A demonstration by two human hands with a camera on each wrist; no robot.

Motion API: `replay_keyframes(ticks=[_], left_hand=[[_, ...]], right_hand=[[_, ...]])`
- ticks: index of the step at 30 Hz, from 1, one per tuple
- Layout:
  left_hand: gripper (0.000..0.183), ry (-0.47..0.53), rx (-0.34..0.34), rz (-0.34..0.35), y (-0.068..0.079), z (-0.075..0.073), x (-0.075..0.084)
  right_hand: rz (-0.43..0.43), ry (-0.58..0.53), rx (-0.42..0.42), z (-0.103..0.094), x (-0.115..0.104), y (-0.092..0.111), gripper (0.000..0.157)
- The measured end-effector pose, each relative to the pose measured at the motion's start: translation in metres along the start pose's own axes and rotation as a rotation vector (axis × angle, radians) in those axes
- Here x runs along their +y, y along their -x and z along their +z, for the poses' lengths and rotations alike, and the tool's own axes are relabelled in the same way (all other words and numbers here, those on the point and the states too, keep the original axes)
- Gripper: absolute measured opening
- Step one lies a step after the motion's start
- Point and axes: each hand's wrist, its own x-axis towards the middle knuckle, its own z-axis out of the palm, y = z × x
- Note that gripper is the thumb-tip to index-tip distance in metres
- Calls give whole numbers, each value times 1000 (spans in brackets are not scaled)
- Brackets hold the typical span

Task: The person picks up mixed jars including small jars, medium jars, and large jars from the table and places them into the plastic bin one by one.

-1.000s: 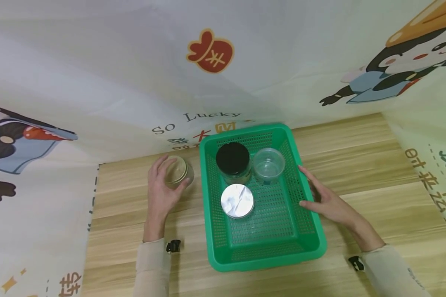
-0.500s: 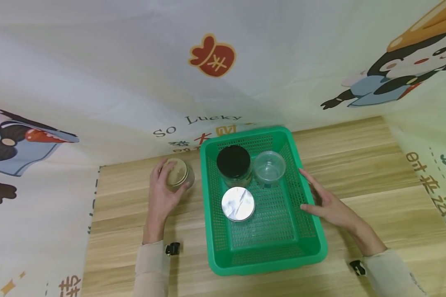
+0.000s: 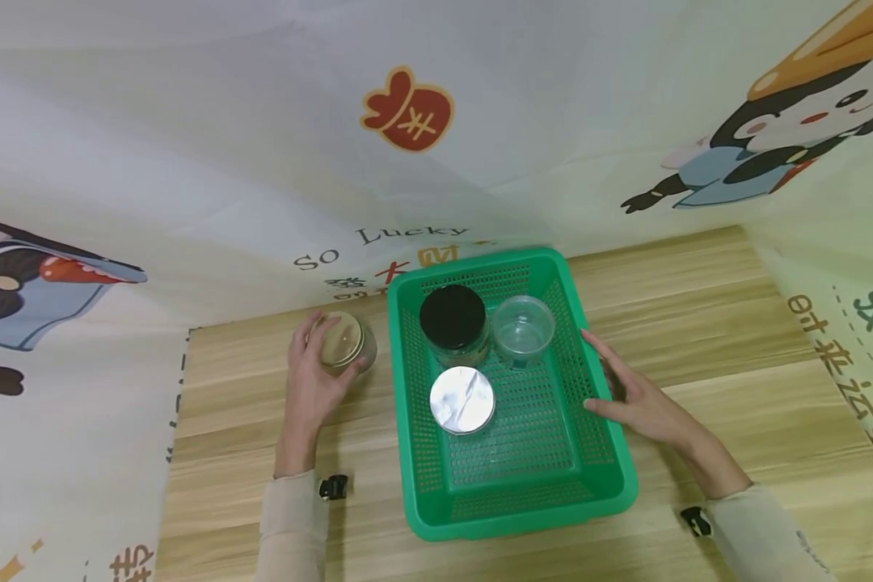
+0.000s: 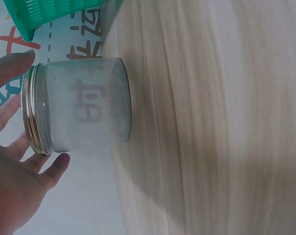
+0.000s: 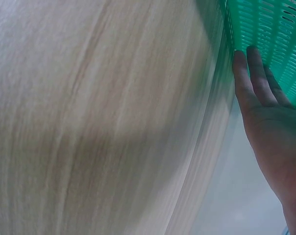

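Note:
My left hand (image 3: 311, 390) spans the gold lid of a clear jar (image 4: 84, 105) that stands upright on the table, left of a green basket (image 3: 520, 524). In the left wrist view the thumb lies along one side of the lid and the fingers along the other. At the basket's right side, my right hand (image 3: 647, 411) holds the rim, thumb over the top and fingers against the outer wall. Inside the basket are a black-lidded jar (image 3: 453, 317), a clear open-looking tub (image 3: 524, 327) and a container with a shiny silver top (image 3: 462, 400).
A wood-grain table (image 3: 225, 420) lies under everything. Behind it hangs a printed white cloth (image 3: 262, 202), close to the basket's far edge, and more cloth lines both sides. A small black clip (image 3: 333, 487) is by the left sleeve.
The view shifts slightly. The left fingers stay around the jar's lid, a little closer in, and the right hand stays at the basket rim. The containers keep their places.

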Motion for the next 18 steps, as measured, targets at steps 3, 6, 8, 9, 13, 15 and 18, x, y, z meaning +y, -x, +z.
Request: replay_keyframes(ticks=[3, 6, 8, 9, 13, 15, 18], left_hand=[[75, 6, -8, -3, 1, 1, -1], [76, 11, -10, -11, 1, 1, -3], [77, 7, -9, -20, 3, 1, -5], [78, 5, -8, -26, 3, 1, -6], [80, 14, -9, -47, 4, 2, -6], [80, 32, -13, -55, 3, 3, -5], [77, 55, -18, -68, 2, 5, -5]], right_hand=[[6, 5, 2, 0, 1, 0, 90], [1, 10, 2, 1, 1, -2, 90], [0, 13, 3, 2, 0, -3, 91], [0, 17, 3, 3, 0, -3, 91], [10, 7, 5, 4, 0, -2, 91], [10, -1, 8, 3, 0, -1, 90], [4, -8, 6, 2, 1, -1, 90]])
